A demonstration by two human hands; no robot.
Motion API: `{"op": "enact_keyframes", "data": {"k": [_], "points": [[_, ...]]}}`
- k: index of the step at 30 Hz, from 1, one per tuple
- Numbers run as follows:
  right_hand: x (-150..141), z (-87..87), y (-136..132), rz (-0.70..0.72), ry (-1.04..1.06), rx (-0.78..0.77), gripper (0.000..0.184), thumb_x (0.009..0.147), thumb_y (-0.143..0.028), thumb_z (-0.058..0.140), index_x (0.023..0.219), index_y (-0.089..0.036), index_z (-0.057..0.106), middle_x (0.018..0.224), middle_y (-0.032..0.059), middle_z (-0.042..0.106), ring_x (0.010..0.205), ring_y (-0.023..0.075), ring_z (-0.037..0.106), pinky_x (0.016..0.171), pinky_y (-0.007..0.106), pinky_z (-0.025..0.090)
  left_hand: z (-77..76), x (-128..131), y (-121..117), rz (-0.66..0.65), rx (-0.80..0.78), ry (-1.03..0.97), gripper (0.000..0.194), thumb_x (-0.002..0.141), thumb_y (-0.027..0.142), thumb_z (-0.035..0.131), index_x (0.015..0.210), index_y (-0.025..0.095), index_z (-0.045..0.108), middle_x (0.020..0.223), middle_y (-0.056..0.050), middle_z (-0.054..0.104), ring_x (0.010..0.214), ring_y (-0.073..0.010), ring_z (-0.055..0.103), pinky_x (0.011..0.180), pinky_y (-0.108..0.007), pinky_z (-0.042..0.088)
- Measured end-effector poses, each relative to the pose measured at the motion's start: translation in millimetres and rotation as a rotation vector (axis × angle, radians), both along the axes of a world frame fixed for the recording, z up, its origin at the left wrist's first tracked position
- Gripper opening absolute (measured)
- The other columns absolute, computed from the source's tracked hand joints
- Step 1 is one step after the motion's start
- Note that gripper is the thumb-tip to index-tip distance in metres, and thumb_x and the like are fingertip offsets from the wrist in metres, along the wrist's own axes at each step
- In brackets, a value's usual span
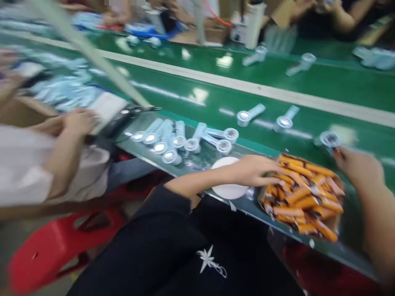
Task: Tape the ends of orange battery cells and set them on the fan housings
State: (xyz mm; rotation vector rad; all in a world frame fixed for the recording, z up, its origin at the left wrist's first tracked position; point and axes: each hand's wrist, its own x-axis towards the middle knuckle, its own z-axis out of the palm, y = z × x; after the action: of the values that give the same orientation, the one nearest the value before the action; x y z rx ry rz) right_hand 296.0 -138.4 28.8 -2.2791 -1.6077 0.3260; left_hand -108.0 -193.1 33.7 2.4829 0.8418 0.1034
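Note:
My left hand (pixel 257 169) reaches over the left edge of a heap of orange cylindrical battery cells (pixel 305 201), thumb and fingers apart. The cells lie in an open cardboard box (pixel 336 224) on the bench edge. On the right, my right hand (pixel 361 168) has its fingertips closed at the rim of a light blue round-headed plastic piece (pixel 329 139) over the green belt. Something small, dark and orange shows at those fingertips, too blurred to name. Under my left forearm lies a white round disc (pixel 230 191).
Several light blue handled pieces (pixel 169 156) lie in a group on the bench, left of the disc. More handled pieces (pixel 284 122) rest on the green conveyor belt (pixel 179 88). A slanted post (pixel 101 61) stands left. Co-workers sit left and across; a red stool (pixel 46 246) is lower left.

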Motion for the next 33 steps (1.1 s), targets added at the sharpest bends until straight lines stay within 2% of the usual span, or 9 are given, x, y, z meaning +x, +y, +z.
{"op": "enact_keyframes", "data": {"k": [3,6,9,13,16,23,28,30,33], "points": [[1.4,7.0,-7.9,0.056,-0.193,0.004,0.05,0.096,-0.045,0.066,0.122,-0.005,0.08,0.115,0.0262,0.08,0.115,0.0352,0.077,0.084,0.048,0.045,-15.3,-54.0,-42.1,0.035,0.046,-0.052,0.05,0.1,0.049,0.072,0.145,0.029,0.066,0.146,-0.01,0.07,0.143,-0.0318,0.059,0.125,-0.051,0.047],[-18.2,17.0,-12.1,0.151,-0.224,0.098,0.066,0.098,-0.052,0.054,0.132,0.0,0.075,0.131,0.0258,0.075,0.131,0.0359,0.069,0.095,0.048,0.047,-40.4,-107.0,-65.1,0.067,0.116,0.082,0.085,0.085,0.049,0.086,0.159,0.024,0.053,0.164,-0.015,0.055,0.156,-0.0461,0.042,0.127,-0.071,0.038],[-59.3,32.8,-38.0,0.429,-0.146,0.138,0.049,0.101,-0.043,0.06,0.128,-0.008,0.078,0.122,0.0153,0.081,0.118,0.0273,0.075,0.101,0.043,0.051,-56.5,-117.4,-80.3,0.109,0.17,0.175,0.082,0.086,0.043,0.084,0.159,0.026,0.053,0.168,-0.016,0.05,0.155,-0.0505,0.041,0.125,-0.08,0.033],[-115.6,44.7,-88.2,0.924,-0.117,-0.074,0.021,0.096,-0.03,0.074,0.114,-0.022,0.082,0.107,0.0048,0.083,0.098,0.0227,0.077,0.086,0.035,0.055,-55.3,-101.1,-76.8,0.117,0.193,0.166,0.065,0.086,0.038,0.08,0.148,0.027,0.063,0.163,-0.014,0.055,0.152,-0.0506,0.043,0.123,-0.078,0.038],[-140.8,40.2,-114.3,1.048,-0.333,-0.157,0.01,0.095,-0.025,0.074,0.1,-0.019,0.08,0.1,0.0075,0.082,0.095,0.0259,0.074,0.081,0.037,0.049,-47.8,-102.4,-69.4,0.045,0.168,0.099,0.059,0.087,0.041,0.078,0.142,0.025,0.066,0.155,-0.013,0.062,0.15,-0.0478,0.046,0.119,-0.069,0.049],[-163.1,20.5,-114.2,1.038,-0.574,-0.204,0.01,0.095,-0.025,0.076,0.098,-0.016,0.078,0.094,0.0115,0.081,0.094,0.0264,0.071,0.079,0.038,0.037,-38.5,-121.3,-86.8,0.109,0.208,-0.088,0.069,0.091,0.05,0.077,0.149,0.019,0.057,0.147,-0.017,0.065,0.146,-0.0452,0.048,0.119,-0.064,0.052],[-146.6,22.8,-110.0,1.07,-0.378,-0.09,0.018,0.094,-0.027,0.068,0.082,-0.019,0.078,0.079,0.0071,0.079,0.077,0.0224,0.071,0.075,0.037,0.041,-44.6,-115.7,-105.9,0.186,0.18,-0.177,0.07,0.09,0.052,0.081,0.146,0.018,0.056,0.144,-0.018,0.065,0.145,-0.0439,0.047,0.117,-0.062,0.053],[-134.7,25.8,-119.8,0.9,-0.139,0.092,0.019,0.094,-0.031,0.065,0.083,-0.021,0.077,0.074,0.0041,0.077,0.071,0.0207,0.07,0.072,0.035,0.047,-49.1,-110.8,-112.3,0.235,0.152,-0.215,0.07,0.088,0.052,0.083,0.145,0.019,0.057,0.141,-0.018,0.066,0.145,-0.0438,0.047,0.118,-0.064,0.051],[-129.4,25.0,-145.2,0.489,0.339,0.375,0.018,0.09,-0.039,0.071,0.1,-0.024,0.074,0.086,0.003,0.079,0.076,0.0221,0.075,0.074,0.036,0.059,-54.5,-100.7,-119.1,0.291,0.115,-0.247,0.072,0.084,0.054,0.086,0.143,0.022,0.059,0.139,-0.017,0.067,0.144,-0.0437,0.047,0.119,-0.066,0.048]]}}
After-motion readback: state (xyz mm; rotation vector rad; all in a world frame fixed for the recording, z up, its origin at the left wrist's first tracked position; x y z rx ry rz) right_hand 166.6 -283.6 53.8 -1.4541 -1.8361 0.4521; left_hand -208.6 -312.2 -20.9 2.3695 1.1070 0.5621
